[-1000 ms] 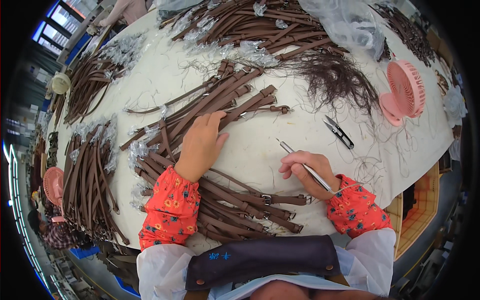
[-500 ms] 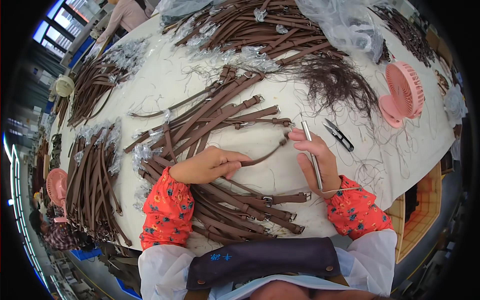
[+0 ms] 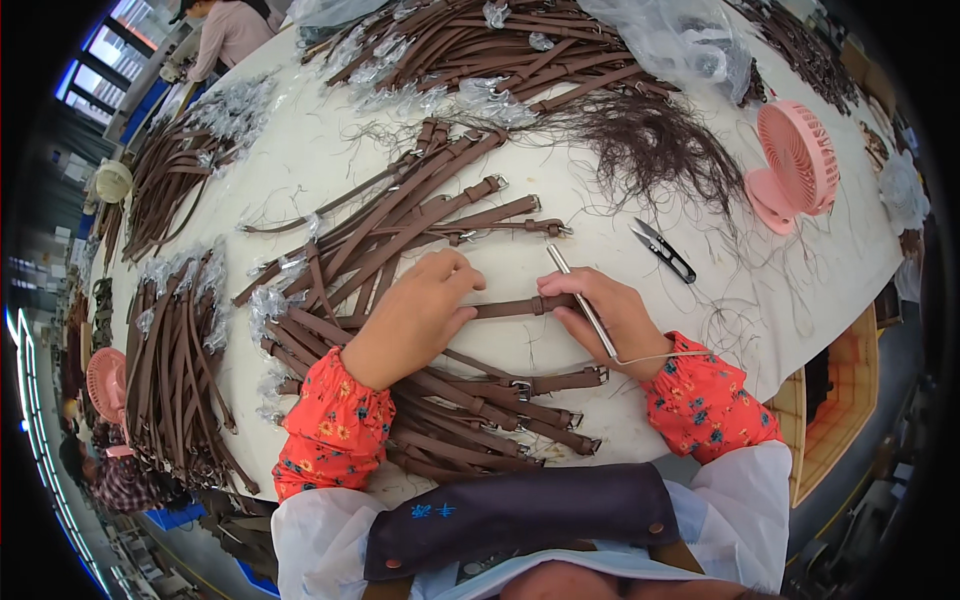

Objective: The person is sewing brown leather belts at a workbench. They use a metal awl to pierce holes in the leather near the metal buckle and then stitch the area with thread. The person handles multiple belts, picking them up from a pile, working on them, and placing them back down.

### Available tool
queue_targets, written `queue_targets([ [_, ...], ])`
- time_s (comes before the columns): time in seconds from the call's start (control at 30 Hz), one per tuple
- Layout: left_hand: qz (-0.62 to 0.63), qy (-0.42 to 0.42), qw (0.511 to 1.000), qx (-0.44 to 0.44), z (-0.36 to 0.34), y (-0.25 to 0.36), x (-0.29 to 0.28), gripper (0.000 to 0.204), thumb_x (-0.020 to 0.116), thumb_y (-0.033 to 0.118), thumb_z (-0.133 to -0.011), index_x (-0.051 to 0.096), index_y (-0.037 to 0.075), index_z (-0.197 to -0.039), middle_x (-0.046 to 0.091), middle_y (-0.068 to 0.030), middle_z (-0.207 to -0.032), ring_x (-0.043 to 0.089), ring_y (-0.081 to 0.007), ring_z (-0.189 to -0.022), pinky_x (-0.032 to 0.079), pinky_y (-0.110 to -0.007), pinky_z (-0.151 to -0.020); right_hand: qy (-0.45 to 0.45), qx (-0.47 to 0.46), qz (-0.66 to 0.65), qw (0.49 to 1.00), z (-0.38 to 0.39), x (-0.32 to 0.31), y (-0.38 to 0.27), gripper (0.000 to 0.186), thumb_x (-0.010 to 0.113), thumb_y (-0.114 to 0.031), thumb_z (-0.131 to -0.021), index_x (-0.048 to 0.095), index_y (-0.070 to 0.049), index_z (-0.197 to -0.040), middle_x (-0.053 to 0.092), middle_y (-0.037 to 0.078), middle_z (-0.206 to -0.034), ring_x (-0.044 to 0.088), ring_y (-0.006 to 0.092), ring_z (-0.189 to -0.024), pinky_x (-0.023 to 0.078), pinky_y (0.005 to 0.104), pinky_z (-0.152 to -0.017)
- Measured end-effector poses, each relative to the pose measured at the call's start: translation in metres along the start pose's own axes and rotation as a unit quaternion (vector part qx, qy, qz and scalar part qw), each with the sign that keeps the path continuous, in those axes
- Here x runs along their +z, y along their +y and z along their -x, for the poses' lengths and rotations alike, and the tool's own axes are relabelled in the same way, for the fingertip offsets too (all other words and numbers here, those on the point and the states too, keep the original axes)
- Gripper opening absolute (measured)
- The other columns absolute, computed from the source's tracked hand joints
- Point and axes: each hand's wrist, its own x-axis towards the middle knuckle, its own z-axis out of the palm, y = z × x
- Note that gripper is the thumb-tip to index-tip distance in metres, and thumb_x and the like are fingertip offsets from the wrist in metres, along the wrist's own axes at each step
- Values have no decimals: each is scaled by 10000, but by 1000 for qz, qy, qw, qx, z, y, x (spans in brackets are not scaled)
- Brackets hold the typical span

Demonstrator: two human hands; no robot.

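A brown belt strap (image 3: 510,308) runs between my two hands, over the white tabletop. My right hand (image 3: 618,312) pinches its right end between thumb and fingers and also holds a slim silver pen-like tool (image 3: 580,300). A thin cord trails from the tool's lower end across my wrist. My left hand (image 3: 415,315) is at the strap's other side, its fingers loosely curved and its thumb apart from them; part of the strap is hidden beneath it. Beyond my hands lie brown buckled straps (image 3: 410,215), and more straps (image 3: 480,415) lie nearer to me.
Black thread snips (image 3: 664,250) lie right of my hands, near loose threads and a dark thread heap (image 3: 650,145). A pink fan (image 3: 795,165) stands at the right. Strap bundles (image 3: 180,360) with clear plastic lie left; a larger strap pile (image 3: 500,50) is at the back.
My right hand has come down and left, and its fingers have closed on the strap's end. My left hand has turned knuckles-up and loosened its pinch. The strap now lies straighter.
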Motion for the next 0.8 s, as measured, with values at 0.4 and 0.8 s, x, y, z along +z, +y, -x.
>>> queue_targets([
  [0.4,74,-36,996,-32,-25,7,43,323,794,169,-814,644,62,-1079,624,-99,-1026,626,-302,-921,505,-386,-812,16,40,-5,999,1,-6,-2,386,644,61,-862,585,-61,-1223,647,135,-1064,676,293,-954,541,355,-825],
  [0.8,181,11,981,-61,-24,19,35,331,817,130,-822,663,65,-1108,618,-91,-966,568,-209,-727,478,-317,-625,13,28,4,1000,-1,-3,-5,376,642,60,-875,576,-66,-1224,639,133,-1058,672,290,-934,537,366,-817],
])
